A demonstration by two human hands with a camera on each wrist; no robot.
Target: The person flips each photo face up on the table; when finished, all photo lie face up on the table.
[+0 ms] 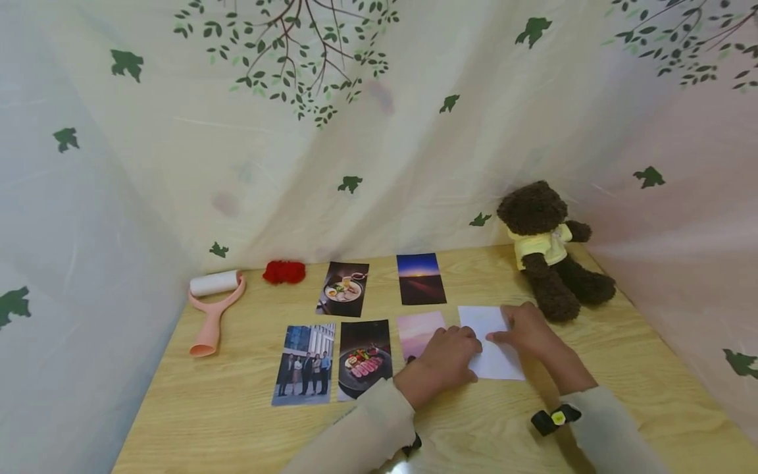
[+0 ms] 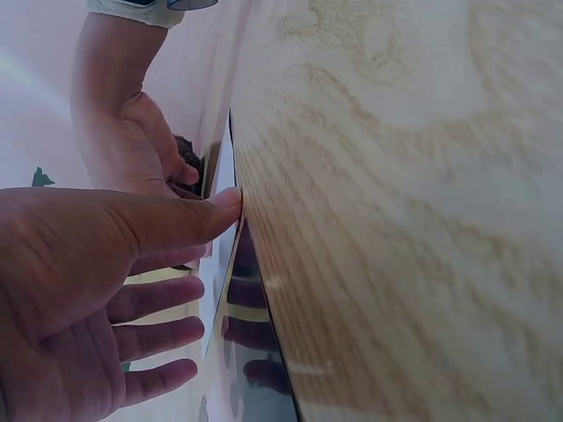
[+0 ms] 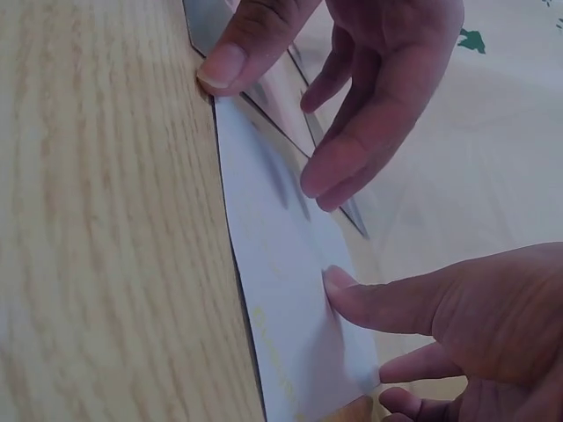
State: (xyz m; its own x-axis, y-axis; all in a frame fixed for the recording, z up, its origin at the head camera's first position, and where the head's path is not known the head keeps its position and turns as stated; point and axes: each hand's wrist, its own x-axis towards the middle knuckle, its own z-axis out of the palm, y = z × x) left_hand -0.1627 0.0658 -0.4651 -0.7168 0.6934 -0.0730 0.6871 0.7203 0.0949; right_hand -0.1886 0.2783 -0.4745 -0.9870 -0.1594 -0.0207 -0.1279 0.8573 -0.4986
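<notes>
A white photo card (image 1: 499,363), blank side up with faint yellow print (image 3: 280,360), lies on the wooden table in front of the teddy bear. My right hand (image 1: 530,332) pinches its right edge, thumb on the white face and fingers at the rim. At the card's near left corner rests the thumb of my left hand (image 1: 445,359), while its other fingers stay fairly straight above the card. Partly hidden behind the left hand is a pink sky photo (image 1: 419,327). Beyond it lies a sunset photo (image 1: 422,280).
To the left lie a ramen photo (image 1: 343,289), a steak photo (image 1: 364,359) and a group photo (image 1: 304,364). A pink-handled lint roller (image 1: 210,322) and a red fuzzy item (image 1: 284,272) sit farther left. The brown teddy bear (image 1: 541,253) sits at the back right, by the curtain (image 1: 414,164).
</notes>
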